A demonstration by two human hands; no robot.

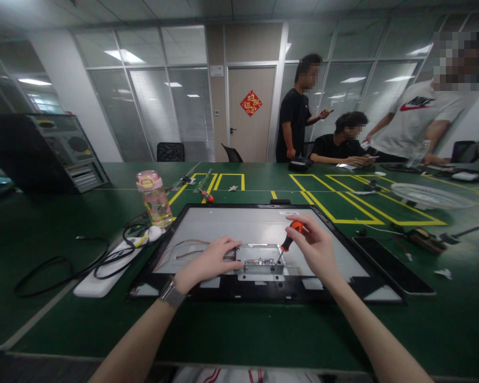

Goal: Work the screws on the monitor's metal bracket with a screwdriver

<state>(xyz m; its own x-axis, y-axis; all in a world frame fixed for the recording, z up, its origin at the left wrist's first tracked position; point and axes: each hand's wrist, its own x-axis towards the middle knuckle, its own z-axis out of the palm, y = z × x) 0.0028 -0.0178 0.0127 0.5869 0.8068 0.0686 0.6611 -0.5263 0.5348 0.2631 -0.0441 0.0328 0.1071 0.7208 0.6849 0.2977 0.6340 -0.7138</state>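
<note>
A flat display panel point(239, 221) with a black frame lies back side up on the green table. At its middle sits a silver metal bracket point(260, 277). My right hand point(317, 250) grips an orange and black screwdriver point(290, 238), which leans with its tip down at the right part of the bracket. Whether the tip sits in a screw is too small to tell. My left hand point(207, 261) rests on the panel with fingers spread, the fingertips at the bracket's left edge. Thin cables point(179, 246) run across the panel beside that hand.
Left of the panel are a white power strip point(99, 276), black cables point(43, 260) and a pink-lidded bottle point(154, 199). A computer case point(51, 151) stands farther left. Beyond the panel lies another screwdriver point(207, 196). A black slab point(391, 266) lies right; several people are across the table.
</note>
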